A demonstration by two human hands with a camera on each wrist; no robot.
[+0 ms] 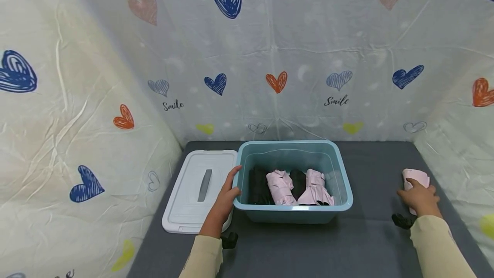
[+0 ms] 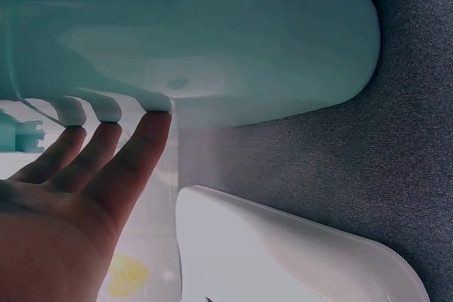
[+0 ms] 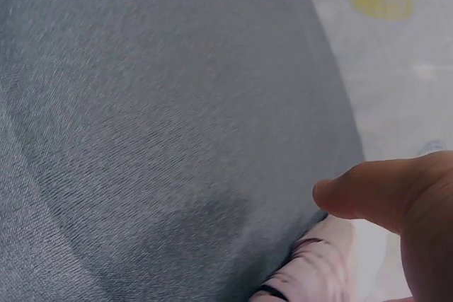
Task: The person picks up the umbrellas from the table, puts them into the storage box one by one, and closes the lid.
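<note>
A blue-green plastic tub (image 1: 293,208) stands in the middle, holding a black folded umbrella (image 1: 259,188), a pink folded umbrella (image 1: 281,187), another black bundle (image 1: 297,182) and a second pink folded umbrella (image 1: 315,187). My left hand (image 1: 225,196) is at the tub's left side; in the left wrist view its straight fingers (image 2: 138,153) touch the outer wall. Far to the right, my right hand (image 1: 420,198) grips another pink folded umbrella (image 1: 417,176) lying on the grey surface. The right wrist view shows the thumb beside this umbrella (image 3: 318,263); the other fingers are hidden there.
A white lid (image 1: 181,209) with a grey handle (image 1: 205,185) lies left of the tub, partly under the left forearm. The grey cloth surface (image 1: 370,235) ends at hanging fabric walls (image 1: 247,50) printed with hearts at the back and both sides.
</note>
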